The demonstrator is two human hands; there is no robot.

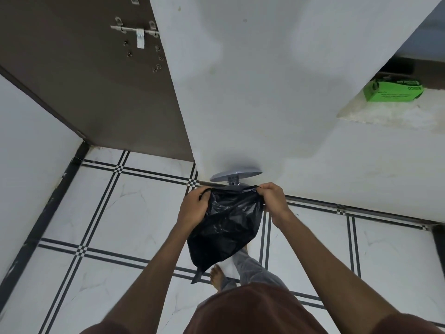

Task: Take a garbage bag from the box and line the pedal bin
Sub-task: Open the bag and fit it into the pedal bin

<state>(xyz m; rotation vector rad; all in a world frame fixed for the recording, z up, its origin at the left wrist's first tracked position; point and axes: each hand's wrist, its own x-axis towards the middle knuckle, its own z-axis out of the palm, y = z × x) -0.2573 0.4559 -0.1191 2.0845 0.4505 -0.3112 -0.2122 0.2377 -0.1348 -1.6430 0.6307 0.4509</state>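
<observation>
Bag stage done, lining not: black garbage bag (226,225) hangs between left hand (193,208) and right hand (273,201), each pinching its mouth, above open pedal bin (234,176) (green box (392,90) on ledge, well apart).

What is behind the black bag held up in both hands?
The grey raised bin lid shows above the garbage bag; the bin body is hidden. A foot and trouser leg show below it.

White tiled floor (134,213) under bare foot (216,273); green box (392,91) on ledge (385,114).
</observation>
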